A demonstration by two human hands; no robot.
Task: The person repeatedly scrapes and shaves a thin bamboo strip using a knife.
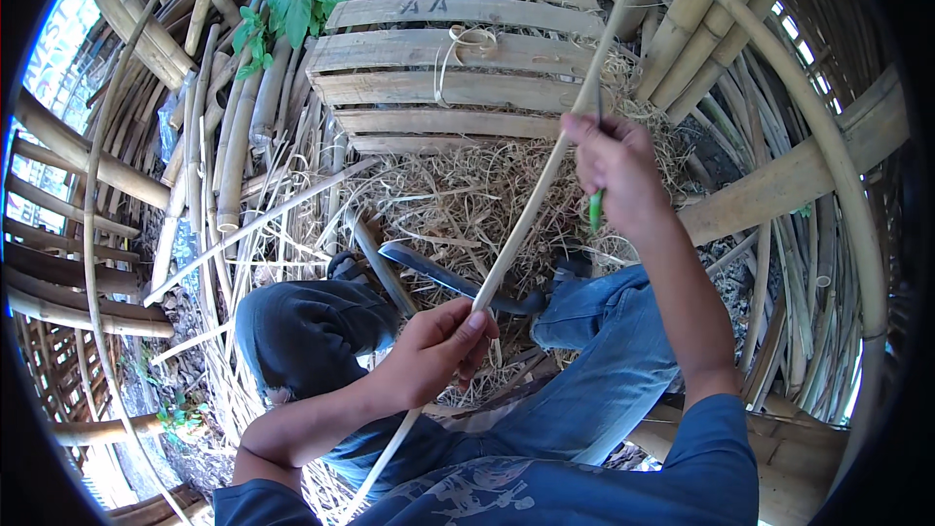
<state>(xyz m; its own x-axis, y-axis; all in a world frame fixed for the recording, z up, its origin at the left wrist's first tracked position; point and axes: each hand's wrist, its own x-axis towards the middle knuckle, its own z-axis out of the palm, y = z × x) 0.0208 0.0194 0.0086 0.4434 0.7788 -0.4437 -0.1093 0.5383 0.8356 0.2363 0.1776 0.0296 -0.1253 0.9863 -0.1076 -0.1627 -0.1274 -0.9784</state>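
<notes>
A long pale bamboo strip (531, 203) runs slantwise from below my left forearm up to the far right. My left hand (443, 351) is closed round it, thumb on top, above my lap. Farther up, my right hand (618, 170) grips a knife by its green handle (595, 211), whose end shows below the fist. The knife's thin dark blade (600, 88) points up beside the strip. My right thumb and finger are at the strip's edge; whether they press on it I cannot tell.
Curly bamboo shavings (438, 195) cover the ground before a slatted wooden crate (409, 88). Between my knees lies a dark curved blade (429, 268). Bamboo poles (258, 102) and cut strips (799, 302) crowd both sides. A leafy plant (292, 5) grows at the far left.
</notes>
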